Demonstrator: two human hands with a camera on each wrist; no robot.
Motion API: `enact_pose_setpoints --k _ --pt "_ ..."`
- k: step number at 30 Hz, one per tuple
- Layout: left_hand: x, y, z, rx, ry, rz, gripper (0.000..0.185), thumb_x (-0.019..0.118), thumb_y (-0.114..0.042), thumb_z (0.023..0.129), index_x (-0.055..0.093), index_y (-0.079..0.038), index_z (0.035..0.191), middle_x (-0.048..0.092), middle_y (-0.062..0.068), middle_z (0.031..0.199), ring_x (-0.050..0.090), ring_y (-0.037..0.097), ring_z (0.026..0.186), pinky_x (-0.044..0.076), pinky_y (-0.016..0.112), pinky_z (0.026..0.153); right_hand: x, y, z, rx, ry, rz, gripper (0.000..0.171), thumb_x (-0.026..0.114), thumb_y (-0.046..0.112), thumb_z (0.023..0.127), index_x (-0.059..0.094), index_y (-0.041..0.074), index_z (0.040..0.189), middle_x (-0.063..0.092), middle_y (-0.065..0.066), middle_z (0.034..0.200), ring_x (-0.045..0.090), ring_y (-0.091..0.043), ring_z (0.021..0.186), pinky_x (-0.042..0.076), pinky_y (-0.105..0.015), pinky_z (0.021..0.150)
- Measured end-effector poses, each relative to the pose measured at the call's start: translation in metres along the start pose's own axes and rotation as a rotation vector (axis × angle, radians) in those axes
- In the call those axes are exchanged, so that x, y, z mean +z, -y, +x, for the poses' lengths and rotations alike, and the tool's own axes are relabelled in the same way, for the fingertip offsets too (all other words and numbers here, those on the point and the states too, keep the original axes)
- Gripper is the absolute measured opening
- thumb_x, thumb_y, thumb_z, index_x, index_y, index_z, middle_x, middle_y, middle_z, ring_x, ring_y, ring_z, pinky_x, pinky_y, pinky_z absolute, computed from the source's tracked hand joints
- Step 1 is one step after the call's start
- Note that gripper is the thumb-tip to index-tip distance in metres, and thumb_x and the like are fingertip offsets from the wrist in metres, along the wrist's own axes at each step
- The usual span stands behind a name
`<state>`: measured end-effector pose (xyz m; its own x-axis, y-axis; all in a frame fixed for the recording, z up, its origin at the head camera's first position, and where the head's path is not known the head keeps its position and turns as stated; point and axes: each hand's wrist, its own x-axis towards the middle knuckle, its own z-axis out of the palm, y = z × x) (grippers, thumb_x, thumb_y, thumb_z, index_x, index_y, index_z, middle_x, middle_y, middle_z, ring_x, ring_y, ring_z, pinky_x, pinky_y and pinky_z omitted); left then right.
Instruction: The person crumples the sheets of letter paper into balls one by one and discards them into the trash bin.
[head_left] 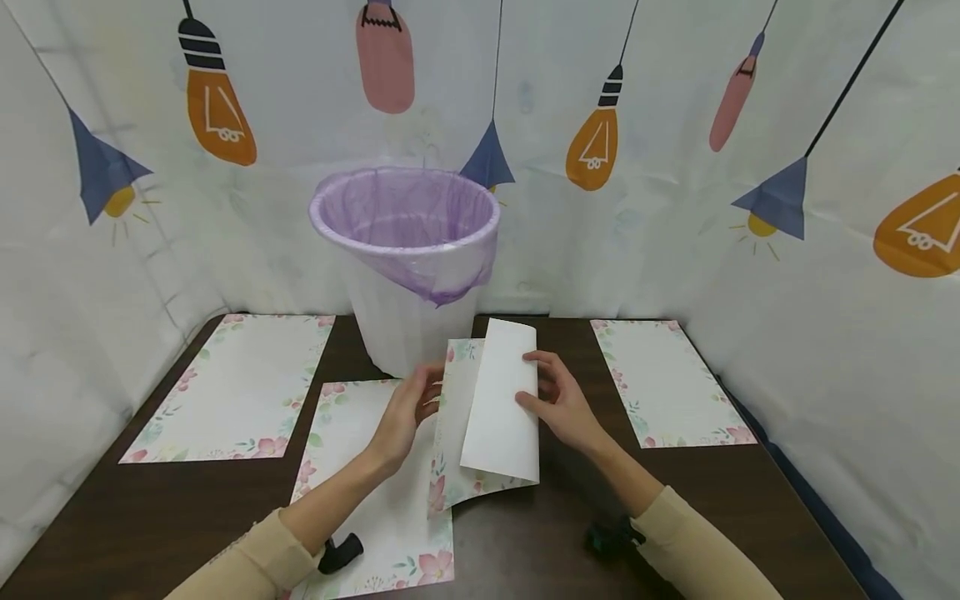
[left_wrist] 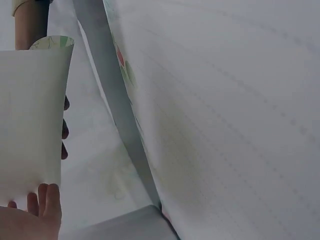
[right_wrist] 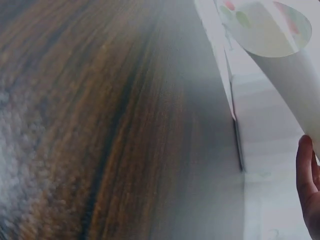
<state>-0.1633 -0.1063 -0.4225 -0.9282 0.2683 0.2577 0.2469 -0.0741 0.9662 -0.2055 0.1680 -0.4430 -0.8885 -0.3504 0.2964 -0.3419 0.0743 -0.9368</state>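
Between both hands a flower-bordered sheet of paper (head_left: 498, 408) is held above the table, its right part curled over so the plain white back faces up. My left hand (head_left: 405, 417) holds the sheet's left side, some fingers hidden by the paper. From the right, my right hand (head_left: 562, 400) grips the curled part, thumb and fingers apart along its edge. In the left wrist view the sheet (left_wrist: 30, 120) shows its pale back, with left fingertips (left_wrist: 50, 195) against it. The right wrist view shows the rolled opening of the sheet (right_wrist: 280, 35) above the right fingers (right_wrist: 305, 165).
A second bordered sheet (head_left: 360, 517) lies under my left forearm. Other bordered sheets lie at the table's left (head_left: 232, 387) and right (head_left: 667, 383). Behind the hands stands a white bin (head_left: 408, 312) with a purple liner (head_left: 442, 267). Patterned white curtains (head_left: 600, 250) enclose the dark table (head_left: 517, 550).
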Motion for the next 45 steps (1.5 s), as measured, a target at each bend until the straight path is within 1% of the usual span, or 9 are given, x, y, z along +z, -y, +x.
enact_pose_setpoints --k 5,9,16,24,29,36,38,41,45 --pt "0.001 0.001 0.000 0.039 0.105 0.020 0.036 0.046 -0.017 0.111 0.058 0.005 0.137 0.054 0.020 0.142 0.050 0.037 0.132 0.050 0.034 0.102 0.001 0.001 0.000 -0.006 0.012 0.036 0.058 0.071 -0.004 0.093 0.045 0.003 0.145 0.052 -0.027 0.136 0.062 -0.039 0.116 0.060 -0.037 0.079" --pt "0.000 0.002 0.002 0.064 0.124 0.059 0.031 0.061 -0.006 0.103 0.066 0.002 0.132 0.053 0.016 0.146 0.043 0.034 0.139 0.050 0.031 0.100 0.003 0.002 0.004 -0.023 0.026 0.080 0.059 0.070 -0.005 0.094 0.044 0.003 0.146 0.052 -0.028 0.136 0.063 -0.038 0.116 0.060 -0.041 0.079" --pt "-0.005 0.005 0.006 0.009 0.147 0.016 0.031 0.065 -0.008 0.102 0.068 0.002 0.130 0.051 0.013 0.148 0.039 0.032 0.142 0.049 0.034 0.102 0.005 0.005 0.010 -0.039 0.047 0.091 0.059 0.071 -0.006 0.093 0.045 0.005 0.145 0.054 -0.026 0.138 0.065 -0.035 0.114 0.060 -0.042 0.079" --pt "-0.009 0.008 0.009 -0.054 0.143 -0.012 0.035 0.070 -0.010 0.099 0.068 0.001 0.132 0.049 0.012 0.151 0.047 0.033 0.139 0.049 0.032 0.102 0.007 0.006 0.015 -0.075 0.071 0.138 0.058 0.068 -0.009 0.092 0.044 0.000 0.144 0.053 -0.024 0.138 0.067 -0.028 0.109 0.060 -0.041 0.078" --pt "-0.007 0.010 0.010 -0.080 0.110 -0.024 0.034 0.071 -0.010 0.098 0.068 0.001 0.131 0.044 0.013 0.154 0.042 0.032 0.143 0.049 0.032 0.102 0.007 0.005 0.019 -0.100 0.072 0.157 0.050 0.064 -0.014 0.090 0.048 -0.004 0.136 0.059 -0.018 0.130 0.069 -0.023 0.099 0.060 -0.036 0.075" --pt "-0.004 0.011 0.011 -0.141 0.050 0.033 0.036 0.075 -0.014 0.096 0.070 -0.004 0.131 0.044 0.011 0.154 0.042 0.036 0.141 0.039 0.052 0.112 0.011 0.003 0.021 -0.114 0.077 0.152 0.049 0.063 -0.015 0.089 0.051 -0.009 0.136 0.061 -0.018 0.125 0.067 -0.021 0.093 0.059 -0.031 0.073" --pt "-0.005 0.011 0.012 -0.156 0.028 0.043 0.036 0.076 -0.015 0.096 0.071 -0.004 0.130 0.044 0.011 0.153 0.041 0.036 0.142 0.038 0.053 0.112 0.012 0.003 0.021 -0.105 0.079 0.142 0.046 0.061 -0.011 0.093 0.051 -0.009 0.137 0.063 -0.015 0.123 0.066 -0.019 0.093 0.058 -0.032 0.073" --pt "-0.005 0.012 0.013 -0.161 0.000 0.055 0.036 0.077 -0.014 0.095 0.071 -0.005 0.129 0.046 0.010 0.151 0.042 0.033 0.140 0.041 0.050 0.109 0.013 0.003 0.020 -0.082 0.098 0.197 0.039 0.053 0.004 0.104 0.048 -0.010 0.141 0.065 -0.009 0.122 0.067 -0.018 0.097 0.059 -0.034 0.073" --pt "-0.006 0.014 0.015 -0.163 -0.025 0.065 0.035 0.078 -0.012 0.093 0.073 -0.005 0.127 0.048 0.010 0.147 0.049 0.030 0.132 0.048 0.040 0.100 0.014 0.002 0.017 -0.074 0.124 0.291 0.046 0.045 0.019 0.111 0.043 -0.014 0.143 0.065 -0.008 0.119 0.068 -0.018 0.098 0.060 -0.036 0.073"
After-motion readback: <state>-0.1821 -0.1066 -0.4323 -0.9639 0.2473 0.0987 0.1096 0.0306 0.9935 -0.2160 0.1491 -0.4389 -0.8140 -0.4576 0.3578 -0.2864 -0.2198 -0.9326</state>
